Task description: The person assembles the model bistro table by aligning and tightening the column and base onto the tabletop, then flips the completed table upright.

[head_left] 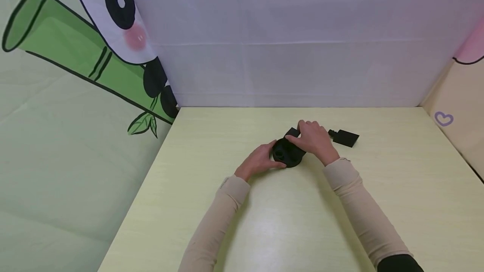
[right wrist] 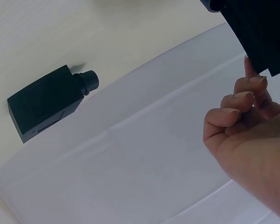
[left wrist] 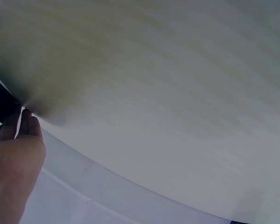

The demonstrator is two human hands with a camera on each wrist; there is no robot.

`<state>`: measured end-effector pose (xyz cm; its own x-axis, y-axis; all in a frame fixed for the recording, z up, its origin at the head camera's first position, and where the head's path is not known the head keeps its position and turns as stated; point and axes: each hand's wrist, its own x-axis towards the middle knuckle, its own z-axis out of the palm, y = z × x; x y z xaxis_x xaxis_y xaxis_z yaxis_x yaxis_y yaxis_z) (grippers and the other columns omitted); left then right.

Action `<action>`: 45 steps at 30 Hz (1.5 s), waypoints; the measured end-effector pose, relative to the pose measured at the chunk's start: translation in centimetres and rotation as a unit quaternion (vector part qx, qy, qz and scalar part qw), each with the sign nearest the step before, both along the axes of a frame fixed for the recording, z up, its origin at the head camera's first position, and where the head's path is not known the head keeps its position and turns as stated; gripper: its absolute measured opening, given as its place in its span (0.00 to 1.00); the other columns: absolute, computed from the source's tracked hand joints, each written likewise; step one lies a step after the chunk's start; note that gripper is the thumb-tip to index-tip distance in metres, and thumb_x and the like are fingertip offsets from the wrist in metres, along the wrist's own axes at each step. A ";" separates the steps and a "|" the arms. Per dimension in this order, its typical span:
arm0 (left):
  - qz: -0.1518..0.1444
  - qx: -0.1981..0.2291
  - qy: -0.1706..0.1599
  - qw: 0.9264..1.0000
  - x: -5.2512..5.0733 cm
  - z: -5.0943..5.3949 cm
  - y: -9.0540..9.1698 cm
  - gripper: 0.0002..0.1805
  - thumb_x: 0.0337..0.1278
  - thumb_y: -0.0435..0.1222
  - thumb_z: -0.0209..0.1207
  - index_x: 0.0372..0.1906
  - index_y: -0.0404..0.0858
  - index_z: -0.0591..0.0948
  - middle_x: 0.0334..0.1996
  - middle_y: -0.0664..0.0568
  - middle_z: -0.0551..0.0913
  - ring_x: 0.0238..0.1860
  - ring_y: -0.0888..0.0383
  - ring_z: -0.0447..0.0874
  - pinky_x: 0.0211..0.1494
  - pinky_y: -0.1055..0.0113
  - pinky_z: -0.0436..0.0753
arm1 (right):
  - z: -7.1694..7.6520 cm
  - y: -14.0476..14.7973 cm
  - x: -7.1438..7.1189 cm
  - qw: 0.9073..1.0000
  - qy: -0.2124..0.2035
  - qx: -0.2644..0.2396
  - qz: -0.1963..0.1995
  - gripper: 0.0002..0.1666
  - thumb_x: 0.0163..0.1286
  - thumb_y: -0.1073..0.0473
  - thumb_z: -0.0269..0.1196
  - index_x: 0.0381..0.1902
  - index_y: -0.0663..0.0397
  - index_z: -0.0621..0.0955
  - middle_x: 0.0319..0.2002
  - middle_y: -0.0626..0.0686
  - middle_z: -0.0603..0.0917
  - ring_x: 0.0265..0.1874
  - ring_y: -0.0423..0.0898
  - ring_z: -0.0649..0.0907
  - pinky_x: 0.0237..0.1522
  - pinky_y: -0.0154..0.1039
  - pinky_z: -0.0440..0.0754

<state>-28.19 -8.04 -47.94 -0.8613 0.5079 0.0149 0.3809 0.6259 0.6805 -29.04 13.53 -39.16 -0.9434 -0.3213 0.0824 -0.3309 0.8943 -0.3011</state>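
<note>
Both hands are on a black device with a round body [head_left: 290, 155], low over the pale table, near its far side. My left hand [head_left: 261, 157] grips the round body from the left, thumb at the near edge and fingers at the far edge. A black rectangular block [head_left: 292, 132] shows at its far side. My right hand [head_left: 314, 137] pinches the device there, thumb toward the round body. In the right wrist view, the last fingers of that hand [right wrist: 245, 114] curl below a dark block [right wrist: 266, 32]. The left wrist view cuts off most of the device.
Right of the hands lies a second black block [head_left: 345, 138] with a short round neck, seen larger in the right wrist view. The table [head_left: 227, 137] ends at a pale cloth backdrop [head_left: 287, 74]. Printed cloth hangs at the left, and a panel stands at the right.
</note>
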 end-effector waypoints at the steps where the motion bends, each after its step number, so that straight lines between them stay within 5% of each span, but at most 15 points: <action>1: -0.001 0.000 0.000 1.000 0.0 0.0 0.0 0.43 0.57 0.52 0.75 0.72 0.39 0.71 0.55 0.50 0.81 0.52 0.56 0.77 0.60 0.62 0.77 | 0.0 -0.1 0.0 1.000 0.001 0.000 -0.001 0.29 0.72 0.41 0.65 0.42 0.66 0.78 0.31 0.60 0.79 0.33 0.61 0.80 0.37 0.56 0.80; 8: 0.000 0.000 0.003 1.000 0.0 0.0 0.0 0.43 0.57 0.51 0.75 0.72 0.39 0.71 0.55 0.50 0.81 0.53 0.57 0.78 0.61 0.62 0.77 | -0.3 -0.2 0.1 1.000 0.010 0.004 -0.005 0.28 0.71 0.40 0.65 0.36 0.64 0.77 0.26 0.58 0.76 0.29 0.59 0.79 0.32 0.53 0.78; 15: 0.003 -0.001 0.002 1.000 -0.1 0.0 0.0 0.43 0.57 0.52 0.75 0.73 0.39 0.71 0.57 0.50 0.81 0.55 0.57 0.78 0.63 0.62 0.76 | -0.5 -0.3 0.1 1.000 0.010 -0.003 -0.004 0.32 0.70 0.38 0.63 0.42 0.66 0.80 0.32 0.62 0.82 0.35 0.62 0.81 0.39 0.57 0.80; 20: 0.001 0.012 0.003 1.000 -0.1 -0.2 -0.1 0.41 0.56 0.51 0.75 0.70 0.41 0.72 0.54 0.51 0.82 0.53 0.57 0.78 0.61 0.62 0.77 | -0.4 -0.4 0.1 1.000 0.013 -0.011 -0.002 0.31 0.70 0.37 0.64 0.34 0.63 0.78 0.25 0.57 0.78 0.29 0.59 0.79 0.34 0.54 0.79; 28: -0.005 0.018 0.005 1.000 -0.3 -0.5 -0.1 0.40 0.56 0.51 0.75 0.70 0.42 0.72 0.54 0.52 0.82 0.52 0.58 0.79 0.60 0.63 0.77 | -0.4 -0.3 0.1 1.000 0.008 -0.012 0.024 0.34 0.71 0.40 0.64 0.56 0.66 0.80 0.44 0.65 0.84 0.45 0.65 0.80 0.49 0.61 0.76; 45: -0.009 0.019 0.002 1.000 0.0 -0.1 0.0 0.40 0.58 0.49 0.75 0.72 0.42 0.71 0.56 0.51 0.82 0.55 0.58 0.78 0.63 0.63 0.76 | -0.6 -0.8 0.2 0.999 0.022 -0.014 0.027 0.29 0.72 0.41 0.65 0.47 0.65 0.81 0.38 0.60 0.84 0.41 0.63 0.80 0.47 0.60 0.75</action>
<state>-28.19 -8.03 -48.01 -0.8515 0.5230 0.0384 0.3951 0.5916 0.7027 -28.87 12.71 -39.72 -0.9203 -0.3680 0.1329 -0.3913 0.8664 -0.3103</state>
